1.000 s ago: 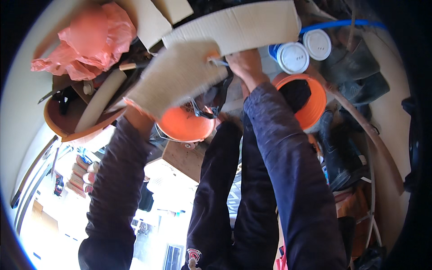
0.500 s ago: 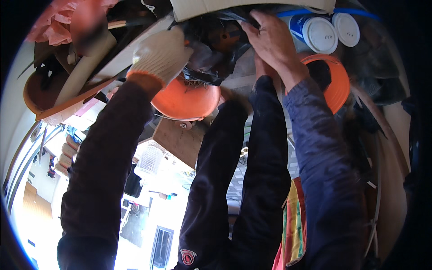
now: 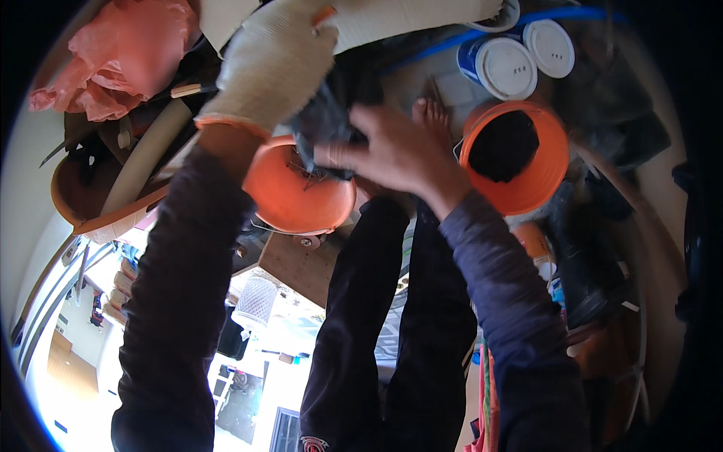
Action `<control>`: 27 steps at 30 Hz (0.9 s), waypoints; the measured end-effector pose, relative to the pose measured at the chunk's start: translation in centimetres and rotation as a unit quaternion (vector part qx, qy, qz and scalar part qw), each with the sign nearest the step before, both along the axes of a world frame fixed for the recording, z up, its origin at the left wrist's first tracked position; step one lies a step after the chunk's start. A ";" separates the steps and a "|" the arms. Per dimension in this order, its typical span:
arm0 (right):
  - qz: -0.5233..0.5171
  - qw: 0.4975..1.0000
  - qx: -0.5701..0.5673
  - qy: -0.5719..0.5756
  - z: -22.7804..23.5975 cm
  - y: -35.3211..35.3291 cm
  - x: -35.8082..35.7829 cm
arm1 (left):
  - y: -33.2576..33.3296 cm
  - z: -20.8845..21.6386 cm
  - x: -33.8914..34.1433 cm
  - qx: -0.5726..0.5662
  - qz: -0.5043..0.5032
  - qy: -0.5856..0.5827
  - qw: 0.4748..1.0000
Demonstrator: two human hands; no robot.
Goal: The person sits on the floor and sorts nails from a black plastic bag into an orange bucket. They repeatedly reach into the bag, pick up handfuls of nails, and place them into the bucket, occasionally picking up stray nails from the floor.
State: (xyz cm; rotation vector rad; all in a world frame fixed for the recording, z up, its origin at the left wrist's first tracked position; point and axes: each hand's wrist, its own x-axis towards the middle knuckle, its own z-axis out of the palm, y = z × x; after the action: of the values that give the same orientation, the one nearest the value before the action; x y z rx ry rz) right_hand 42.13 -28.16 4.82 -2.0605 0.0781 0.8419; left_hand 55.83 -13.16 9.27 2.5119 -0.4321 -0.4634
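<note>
My left hand [image 3: 279,64], in a cream knitted glove with an orange cuff, is closed at the top of a black plastic bag [image 3: 320,124]. The bag hangs over the near side of an orange bucket [image 3: 301,200], where thin, wire-like pieces [image 3: 295,162] show. My bare right hand [image 3: 392,147] is beside the bag, its fingers reaching left across it. Motion smears those fingers, so their grip cannot be made out. A small orange bit [image 3: 324,15] shows at the glove's fingers.
A second orange bucket [image 3: 553,177] with something black inside stands to the right. Beyond it are two white-lidded tubs [image 3: 508,69]. A pale board-like piece [image 3: 414,21] crosses the top. On the left are a pink plastic bag [image 3: 113,56] and a brown container [image 3: 68,196] holding a pale tube. My bare foot [image 3: 431,113] is between the buckets.
My right hand has come left and down to the black bag. My left hand has risen at the bag's top. The view has shifted, showing more of the right bucket and a foot.
</note>
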 end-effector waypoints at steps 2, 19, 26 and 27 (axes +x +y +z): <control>-0.142 0.987 -0.027 -0.063 -1.5 -1.1 2.2 | 0.0 0.2 0.4 0.075 -0.101 -0.039 0.991; 0.034 0.968 -0.201 -0.145 -5.5 -6.6 -2.7 | -0.9 3.8 1.5 0.045 0.164 -0.071 0.983; -0.092 0.963 -0.125 -0.222 -1.4 -7.1 -5.0 | -4.2 0.2 -1.7 0.096 -0.064 0.074 0.991; -0.092 0.967 -0.111 -0.209 -0.7 -7.0 -4.6 | -4.9 -0.9 -2.4 0.079 -0.069 0.091 0.990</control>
State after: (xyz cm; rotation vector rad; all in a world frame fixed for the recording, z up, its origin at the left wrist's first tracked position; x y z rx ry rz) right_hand 37.49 -35.12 4.11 -2.3571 0.1337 0.2844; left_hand 53.40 -18.02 8.38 2.5707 -0.5172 -0.8039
